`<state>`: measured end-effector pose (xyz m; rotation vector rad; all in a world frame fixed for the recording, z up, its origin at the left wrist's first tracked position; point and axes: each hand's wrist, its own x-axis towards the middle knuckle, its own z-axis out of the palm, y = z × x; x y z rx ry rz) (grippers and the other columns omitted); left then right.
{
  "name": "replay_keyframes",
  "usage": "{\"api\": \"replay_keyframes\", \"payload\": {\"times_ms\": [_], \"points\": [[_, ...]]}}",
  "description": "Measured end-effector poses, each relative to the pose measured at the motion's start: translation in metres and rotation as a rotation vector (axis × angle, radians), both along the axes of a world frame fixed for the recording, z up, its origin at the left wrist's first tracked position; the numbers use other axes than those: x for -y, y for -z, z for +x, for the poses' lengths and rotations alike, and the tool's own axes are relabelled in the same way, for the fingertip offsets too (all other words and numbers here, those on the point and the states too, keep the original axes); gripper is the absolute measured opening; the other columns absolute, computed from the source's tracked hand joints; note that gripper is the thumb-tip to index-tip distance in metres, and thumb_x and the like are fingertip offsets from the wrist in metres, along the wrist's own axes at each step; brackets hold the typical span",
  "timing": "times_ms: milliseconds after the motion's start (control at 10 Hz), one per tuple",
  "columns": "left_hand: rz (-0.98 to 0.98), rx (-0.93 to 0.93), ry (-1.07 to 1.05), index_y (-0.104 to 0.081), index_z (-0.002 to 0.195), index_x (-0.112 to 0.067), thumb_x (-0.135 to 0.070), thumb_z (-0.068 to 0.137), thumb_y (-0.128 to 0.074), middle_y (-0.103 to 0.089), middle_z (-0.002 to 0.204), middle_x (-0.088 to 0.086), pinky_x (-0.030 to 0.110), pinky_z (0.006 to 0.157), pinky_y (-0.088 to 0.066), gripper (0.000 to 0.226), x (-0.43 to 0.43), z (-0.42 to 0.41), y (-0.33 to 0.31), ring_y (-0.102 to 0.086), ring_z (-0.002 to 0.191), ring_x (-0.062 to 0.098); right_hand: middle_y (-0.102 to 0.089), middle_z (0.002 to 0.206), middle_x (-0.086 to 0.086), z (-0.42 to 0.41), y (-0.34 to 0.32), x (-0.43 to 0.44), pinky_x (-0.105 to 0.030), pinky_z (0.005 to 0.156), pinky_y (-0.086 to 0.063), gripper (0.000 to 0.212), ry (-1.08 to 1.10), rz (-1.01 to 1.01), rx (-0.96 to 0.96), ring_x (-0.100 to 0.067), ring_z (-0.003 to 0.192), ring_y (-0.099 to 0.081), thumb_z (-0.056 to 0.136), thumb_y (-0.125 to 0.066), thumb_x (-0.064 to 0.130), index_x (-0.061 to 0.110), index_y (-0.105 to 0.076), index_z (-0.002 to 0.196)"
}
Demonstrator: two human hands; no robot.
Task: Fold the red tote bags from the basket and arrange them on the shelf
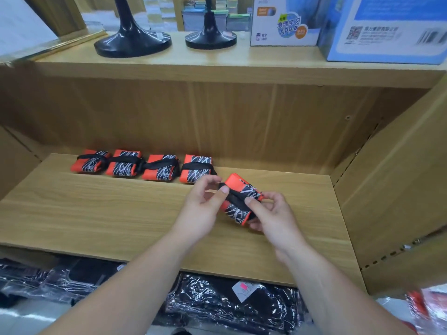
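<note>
Several folded red tote bags with black-and-white scribble print and black straps lie in a row at the back of the wooden shelf (96,213); the rightmost in the row is a folded bag (196,170). A further folded red tote bag (238,201) is held just above the shelf, right of that row. My left hand (202,211) pinches its black strap at the left end. My right hand (273,216) grips the bag's right side from below, thumb on top.
The shelf has a wooden back wall and a side wall (391,189) at right. On the board above stand two black stand bases (131,42) and boxes (285,22). Black wrapped goods (229,303) lie below the shelf. Red fabric (425,308) shows at bottom right.
</note>
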<state>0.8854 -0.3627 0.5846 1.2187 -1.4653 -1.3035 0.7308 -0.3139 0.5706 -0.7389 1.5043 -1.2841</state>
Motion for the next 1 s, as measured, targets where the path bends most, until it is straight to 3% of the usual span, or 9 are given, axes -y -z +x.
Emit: {"api": "replay_keyframes", "payload": {"times_ms": [100, 200, 300, 400, 500, 600, 700, 800, 1000], "points": [[-0.145, 0.32, -0.063, -0.058, 0.123, -0.029, -0.028, 0.092, -0.066, -0.055, 0.124, -0.003, 0.022, 0.075, -0.043, 0.032, 0.021, 0.025, 0.012, -0.055, 0.097, 0.009, -0.071, 0.093, -0.013, -0.018, 0.008, 0.024, -0.022, 0.055, -0.048, 0.035, -0.002, 0.053, -0.123, -0.011, 0.058, -0.061, 0.088, -0.072, 0.024, 0.016, -0.051, 0.114], [-0.345, 0.687, -0.116, -0.058, 0.13, -0.027, -0.029, 0.089, -0.067, -0.051, 0.131, 0.006, 0.037, 0.101, -0.041, 0.042, 0.048, 0.056, 0.02, -0.051, 0.113, 0.028, -0.068, 0.081, -0.003, -0.026, 0.01, 0.052, -0.02, 0.05, -0.045, 0.031, -0.016, 0.076, -0.199, -0.007, 0.05, -0.056, 0.088, -0.072, 0.021, 0.016, -0.054, 0.113], [-0.45, 0.893, -0.123, -0.061, 0.13, -0.028, -0.036, 0.088, -0.063, -0.05, 0.138, 0.016, 0.049, 0.107, -0.036, 0.043, 0.074, 0.078, 0.024, -0.044, 0.124, 0.04, -0.072, 0.085, -0.002, -0.03, 0.018, 0.084, -0.03, 0.063, -0.057, 0.036, -0.013, 0.098, -0.288, -0.011, 0.061, -0.064, 0.083, -0.076, 0.027, 0.016, -0.059, 0.113], [-0.456, 1.112, -0.065, -0.056, 0.134, -0.042, -0.048, 0.09, -0.055, -0.043, 0.15, 0.011, 0.059, 0.112, -0.027, 0.045, 0.093, 0.087, 0.026, -0.033, 0.138, 0.04, -0.075, 0.095, 0.0, -0.029, 0.028, 0.109, -0.046, 0.087, -0.058, 0.043, 0.046, 0.113, -0.393, -0.021, 0.087, -0.071, 0.078, -0.076, 0.039, 0.022, -0.06, 0.114], [-0.397, 1.225, 0.041, -0.039, 0.141, -0.053, -0.057, 0.092, -0.051, -0.026, 0.161, 0.0, 0.067, 0.115, -0.011, 0.051, 0.107, 0.086, 0.032, -0.011, 0.15, 0.031, -0.067, 0.11, -0.005, -0.02, 0.026, 0.119, -0.03, 0.086, -0.048, 0.045, 0.121, 0.111, -0.704, -0.021, 0.093, -0.063, 0.086, -0.07, 0.036, 0.02, -0.053, 0.125], [-0.363, 1.169, 0.078, -0.039, 0.141, -0.053, -0.059, 0.091, -0.051, -0.023, 0.162, -0.002, 0.074, 0.11, -0.011, 0.052, 0.115, 0.083, 0.04, -0.005, 0.151, 0.027, -0.047, 0.123, -0.006, -0.003, 0.027, 0.111, -0.025, 0.084, -0.044, 0.051, 0.1, -0.037, -0.917, -0.018, 0.087, -0.056, 0.083, -0.074, 0.039, 0.024, -0.053, 0.127], [-0.369, 1.109, 0.053, -0.046, 0.139, -0.049, -0.056, 0.092, -0.054, -0.03, 0.16, -0.003, 0.074, 0.109, -0.017, 0.049, 0.114, 0.084, 0.045, -0.009, 0.151, 0.027, -0.045, 0.123, -0.004, 0.011, 0.039, 0.101, -0.03, 0.092, -0.05, 0.061, 0.002, -0.095, -1.017, -0.019, 0.1, -0.06, 0.074, -0.082, 0.04, 0.029, -0.057, 0.128], [-0.38, 1.091, 0.057, -0.043, 0.141, -0.048, -0.054, 0.092, -0.055, -0.028, 0.161, -0.002, 0.073, 0.109, -0.016, 0.051, 0.113, 0.087, 0.05, -0.006, 0.151, 0.028, -0.054, 0.118, -0.006, 0.015, 0.043, 0.106, -0.033, 0.093, -0.049, 0.062, 0.037, -0.082, -0.979, -0.025, 0.105, -0.061, 0.076, -0.082, 0.036, 0.028, -0.057, 0.133], [-0.437, 1.171, 0.132, -0.029, 0.147, -0.046, -0.06, 0.087, -0.052, -0.019, 0.163, 0.001, 0.071, 0.112, -0.007, 0.066, 0.114, 0.09, 0.046, -0.001, 0.151, 0.032, -0.054, 0.123, -0.007, 0.022, 0.042, 0.112, -0.038, 0.098, -0.048, 0.066, 0.048, -0.006, -1.086, -0.031, 0.114, -0.057, 0.081, -0.076, 0.039, 0.03, -0.05, 0.14]]}}
